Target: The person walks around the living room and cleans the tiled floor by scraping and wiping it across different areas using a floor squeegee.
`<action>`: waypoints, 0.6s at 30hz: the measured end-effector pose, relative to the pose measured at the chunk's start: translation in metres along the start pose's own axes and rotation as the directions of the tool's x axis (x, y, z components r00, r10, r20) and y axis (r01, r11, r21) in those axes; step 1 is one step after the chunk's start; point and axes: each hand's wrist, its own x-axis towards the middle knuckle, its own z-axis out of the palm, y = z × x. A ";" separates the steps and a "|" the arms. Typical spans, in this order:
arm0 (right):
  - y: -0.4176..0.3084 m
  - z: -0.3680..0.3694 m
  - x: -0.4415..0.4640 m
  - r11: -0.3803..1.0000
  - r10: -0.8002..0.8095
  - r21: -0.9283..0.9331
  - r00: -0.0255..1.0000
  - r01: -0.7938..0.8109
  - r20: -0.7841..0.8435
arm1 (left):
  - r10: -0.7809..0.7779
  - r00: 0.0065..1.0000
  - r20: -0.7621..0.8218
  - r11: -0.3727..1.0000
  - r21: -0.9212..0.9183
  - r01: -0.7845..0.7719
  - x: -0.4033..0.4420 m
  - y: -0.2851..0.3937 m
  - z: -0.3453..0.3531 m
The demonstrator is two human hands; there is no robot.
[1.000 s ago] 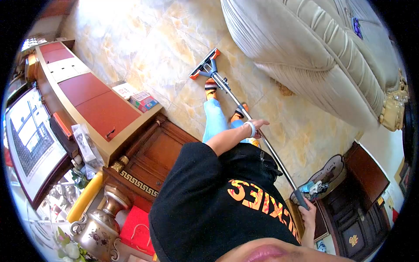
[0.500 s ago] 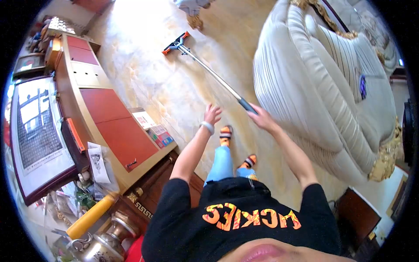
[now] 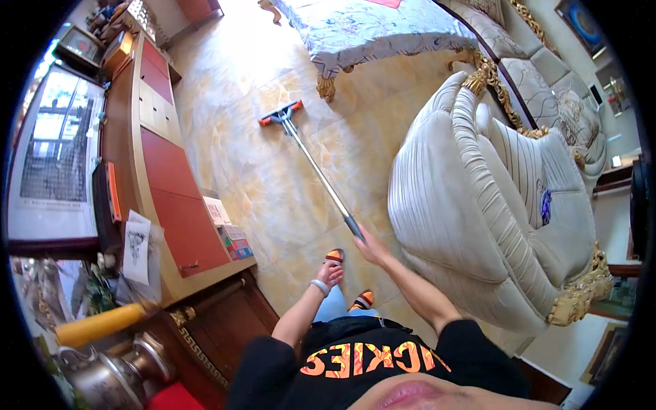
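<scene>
My right hand point(image 3: 371, 247) is wrapped round the dark grip of a long-handled mop point(image 3: 320, 173). The silver pole slants away up and to the left, and its wide, flat head with orange ends lies on the marbled tile floor point(image 3: 225, 143). In front of my body hangs my left hand point(image 3: 331, 274), a pale band on its wrist. Its fingers are loosely bent and apart, with nothing in them. My sandalled feet show just beyond and beside that hand.
On the left runs a long cabinet point(image 3: 179, 225) with red panels, bearing a framed picture point(image 3: 58, 157), a yellow roll point(image 3: 99, 324) and a silver urn point(image 3: 113, 376). A cream armchair point(image 3: 437, 184) stands close on the right. Ahead is a cloth-covered table point(image 3: 383, 34) with gilded legs.
The view has tilted up, showing more of the table and sofa. My left hand has drawn back toward my body, its fingers less spread. The right hand still grips the mop.
</scene>
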 end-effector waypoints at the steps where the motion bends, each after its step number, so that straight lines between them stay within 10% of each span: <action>1: -0.003 -0.023 -0.053 0.989 0.137 0.036 0.986 -0.141 0.097 | -0.034 0.999 0.000 0.999 0.026 0.034 0.010 -0.013 0.011; 5: 0.005 -0.096 -0.263 0.980 0.195 0.017 0.976 -0.198 0.100 | -0.260 0.963 -0.066 0.962 0.064 0.264 0.024 -0.068 0.061; 7: -0.018 -0.141 -0.357 0.711 0.672 0.071 0.706 -0.700 0.223 | -0.363 0.929 -0.073 0.928 0.066 0.367 0.034 -0.117 0.077; 9: -0.045 -0.178 -0.427 0.479 0.828 0.184 0.512 -0.858 0.229 | -0.374 0.925 -0.066 0.920 0.099 0.379 0.035 -0.168 0.090; 13: -0.080 -0.225 -0.511 0.238 0.934 0.268 0.295 -0.934 0.199 | -0.668 0.713 0.213 0.741 0.276 0.612 0.031 -0.230 0.104; 16: -0.087 -0.215 -0.500 0.228 0.934 0.343 0.304 -0.911 0.187 | -0.579 0.799 0.162 0.750 0.489 0.445 0.025 -0.242 0.104; 18: -0.089 -0.199 -0.478 0.239 0.937 0.340 0.308 -0.910 0.163 | -0.537 0.842 0.046 0.805 0.324 0.496 0.033 -0.227 0.101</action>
